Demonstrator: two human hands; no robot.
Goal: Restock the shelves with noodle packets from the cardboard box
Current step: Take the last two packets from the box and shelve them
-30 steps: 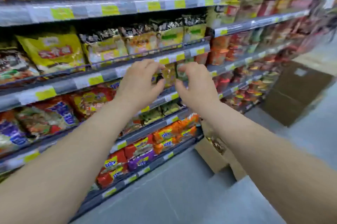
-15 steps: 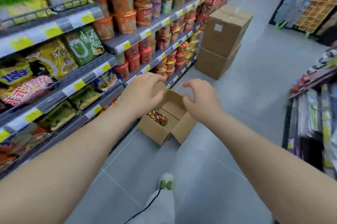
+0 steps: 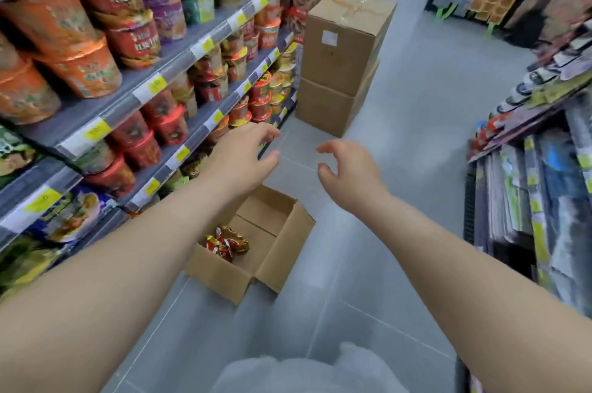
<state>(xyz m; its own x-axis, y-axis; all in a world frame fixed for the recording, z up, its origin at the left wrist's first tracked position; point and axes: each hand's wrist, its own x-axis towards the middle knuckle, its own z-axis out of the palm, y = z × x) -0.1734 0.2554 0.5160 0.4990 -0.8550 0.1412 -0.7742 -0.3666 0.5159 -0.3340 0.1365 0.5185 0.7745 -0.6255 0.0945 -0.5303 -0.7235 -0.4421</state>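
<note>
I see L hand [image 3: 243,155] and R hand [image 3: 347,171] empty, fingers spread and curled. Cardboard box [image 3: 272,267] sits below fingertips, flaps open. Noodle packets [image 3: 227,242] lie inside, under L fingers.

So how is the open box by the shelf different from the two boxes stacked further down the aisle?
The open cardboard box sits low on the floor with its flaps spread; the stacked boxes are closed, and the top one is taped across. The open box shows a few noodle packets inside and is mostly empty; what the stacked boxes hold is hidden. The stacked boxes look taller. All are plain brown cardboard standing beside the shelves.
</note>
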